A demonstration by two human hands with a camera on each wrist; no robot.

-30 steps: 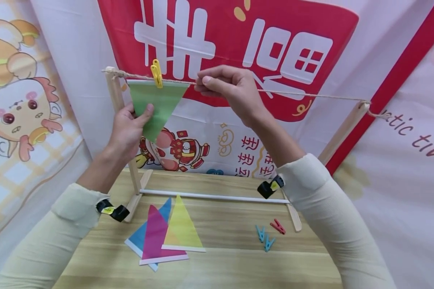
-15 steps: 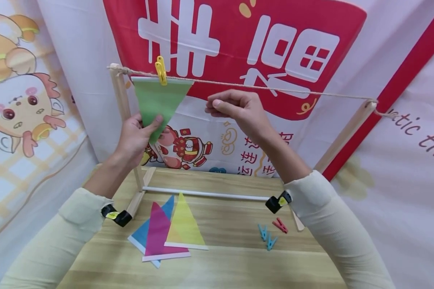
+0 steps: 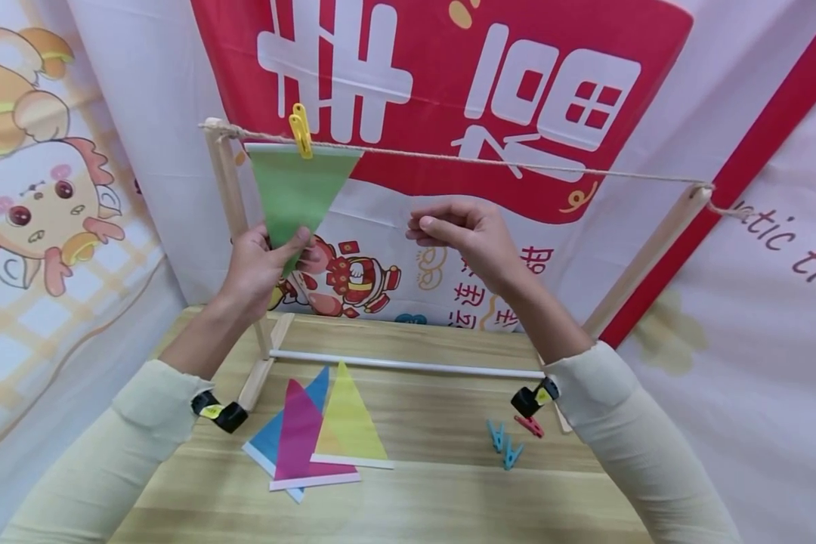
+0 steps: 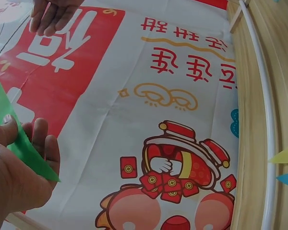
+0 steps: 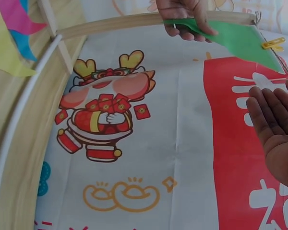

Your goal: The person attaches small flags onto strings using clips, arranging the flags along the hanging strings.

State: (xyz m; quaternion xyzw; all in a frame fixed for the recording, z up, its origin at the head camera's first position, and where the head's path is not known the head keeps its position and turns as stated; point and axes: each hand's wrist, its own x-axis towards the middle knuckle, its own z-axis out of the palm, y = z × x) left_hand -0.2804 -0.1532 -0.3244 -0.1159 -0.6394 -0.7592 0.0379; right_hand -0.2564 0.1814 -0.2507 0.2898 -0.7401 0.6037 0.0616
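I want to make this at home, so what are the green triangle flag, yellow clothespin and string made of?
The green triangle flag looks like thin, matte fabric, or maybe paper: it bends in the left hand. The yellow clothespin is probably smooth plastic, since its colour is bright and even. The string seems to be rough plant fibre, perhaps jute: it is tan and twisted.

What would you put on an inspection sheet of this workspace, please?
Surface: wood-grain table, bearing a wooden frame with a white rod.
Job's things: yellow clothespin clips green pennant to the rope; blue pennant, magenta pennant and yellow pennant overlap on the table; two blue clothespins and a red clothespin lie farther right.
Clutter: nothing seen.
Hands: left hand pinches the green pennant's lower part; right hand is below the rope, holding nothing visible.
Cables: nothing seen.
Surroundings: printed sheets behind and at both sides.
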